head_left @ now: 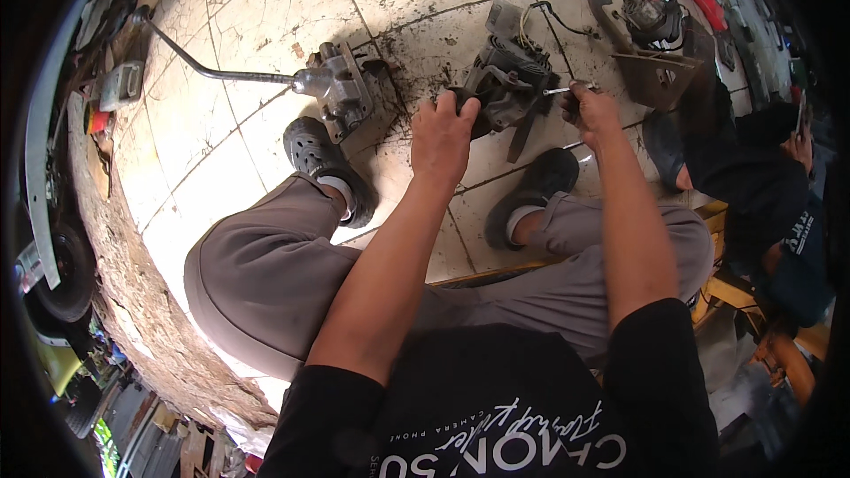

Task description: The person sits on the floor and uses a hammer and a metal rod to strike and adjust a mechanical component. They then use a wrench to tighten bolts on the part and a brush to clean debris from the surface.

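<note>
A greasy metal assembly (pixel 512 75) with fins and loose wires lies on the tiled floor in front of me. My left hand (pixel 441 137) is curled around the dark rounded end of this assembly, on its left side. Just right of the assembly, my right hand (pixel 591 113) grips a slim silver wrench (pixel 556 91), whose tip points left toward the assembly. The fingers cover the rest of the tool, and I cannot tell whether its tip touches the metal.
Left of my hands sits a grey gear-lever housing (pixel 338 93) with a long bent lever (pixel 208 66). A rusty bracket (pixel 655 75) and a small motor-like part (pixel 653 16) lie at the right. Another person (pixel 753 159) sits close on the right. Dark dirt covers the tiles.
</note>
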{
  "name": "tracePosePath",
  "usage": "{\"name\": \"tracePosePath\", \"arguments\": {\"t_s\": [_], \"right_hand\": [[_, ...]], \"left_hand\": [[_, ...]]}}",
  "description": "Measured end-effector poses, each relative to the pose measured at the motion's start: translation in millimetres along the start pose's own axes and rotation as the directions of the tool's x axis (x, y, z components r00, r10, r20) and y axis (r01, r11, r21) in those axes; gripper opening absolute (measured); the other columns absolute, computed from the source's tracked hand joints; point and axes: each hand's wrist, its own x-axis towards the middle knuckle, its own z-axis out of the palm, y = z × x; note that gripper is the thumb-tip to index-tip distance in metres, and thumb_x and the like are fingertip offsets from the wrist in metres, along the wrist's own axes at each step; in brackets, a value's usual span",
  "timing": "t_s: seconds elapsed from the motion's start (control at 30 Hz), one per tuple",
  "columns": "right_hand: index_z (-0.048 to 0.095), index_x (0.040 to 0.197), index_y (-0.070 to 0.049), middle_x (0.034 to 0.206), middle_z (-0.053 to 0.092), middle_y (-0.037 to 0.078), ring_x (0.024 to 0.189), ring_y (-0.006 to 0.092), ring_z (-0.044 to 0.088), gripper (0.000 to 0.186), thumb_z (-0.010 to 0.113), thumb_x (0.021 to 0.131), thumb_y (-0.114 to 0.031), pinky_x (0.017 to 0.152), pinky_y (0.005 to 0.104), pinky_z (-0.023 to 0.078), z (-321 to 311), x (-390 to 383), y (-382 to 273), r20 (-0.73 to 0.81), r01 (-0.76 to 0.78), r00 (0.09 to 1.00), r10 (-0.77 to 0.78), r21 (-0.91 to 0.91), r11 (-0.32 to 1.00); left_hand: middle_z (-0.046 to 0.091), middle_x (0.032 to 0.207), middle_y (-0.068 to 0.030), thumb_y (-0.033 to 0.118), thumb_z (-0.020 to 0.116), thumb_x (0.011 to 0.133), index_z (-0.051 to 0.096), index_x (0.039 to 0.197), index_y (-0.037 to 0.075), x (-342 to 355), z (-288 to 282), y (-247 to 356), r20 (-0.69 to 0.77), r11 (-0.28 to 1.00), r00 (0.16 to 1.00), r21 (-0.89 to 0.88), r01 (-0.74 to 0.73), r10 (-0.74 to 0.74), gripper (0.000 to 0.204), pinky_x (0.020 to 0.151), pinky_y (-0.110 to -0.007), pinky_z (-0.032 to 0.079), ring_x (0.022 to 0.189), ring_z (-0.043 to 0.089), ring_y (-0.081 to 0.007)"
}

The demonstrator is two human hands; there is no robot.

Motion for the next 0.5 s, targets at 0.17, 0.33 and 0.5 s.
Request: {"name": "tracePosePath", "arguments": {"t_s": [0.17, 0.33, 0.5], "right_hand": [[0.06, 0.098, -0.003, 0.081, 0.064, 0.008, 0.074, 0.0198, 0.064, 0.013, 0.058, 0.09, -0.014, 0.061, 0.0337, 0.05, 6.1, -13.8, 7.2, -0.005, -0.102, 0.994, 0.106, 0.229, 0.968], [0.059, 0.095, -0.005, 0.083, 0.064, 0.007, 0.077, 0.0177, 0.063, 0.01, 0.058, 0.09, -0.013, 0.059, 0.0311, 0.048, 3.4, -9.3, 14.7, 0.054, -0.176, 0.984, 0.167, 0.289, 0.941], [0.058, 0.091, -0.01, 0.086, 0.064, 0.006, 0.074, 0.013, 0.06, 0.007, 0.061, 0.087, -0.015, 0.058, 0.0265, 0.044, -6.0, -5.7, 25.6, 0.144, -0.266, 0.958, 0.25, 0.108, 0.958]], "left_hand": [[0.052, 0.116, -0.0134, -0.003, 0.058, 0.077, 0.056, 0.117, 0.02, -1.7, 2.0, -1.8, -0.04, 1.0, 0.999, -0.015, 0.0, -0.001, 0.046, 0.085, -0.042, 0.047, 0.101, 0.053, -0.0337], [0.05, 0.098, -0.0058, 0.009, 0.057, 0.083, 0.058, 0.107, 0.021, -2.9, 10.1, -3.9, -0.147, 0.998, 0.989, 0.063, -0.025, 0.034, 0.027, 0.077, -0.039, 0.047, 0.092, 0.055, -0.0275], [0.049, 0.099, -0.0056, 0.009, 0.057, 0.084, 0.058, 0.109, 0.021, -1.7, 9.9, -2.4, -0.12, 0.997, 0.992, 0.079, -0.018, 0.027, 0.028, 0.077, -0.039, 0.047, 0.092, 0.054, -0.0273]]}}
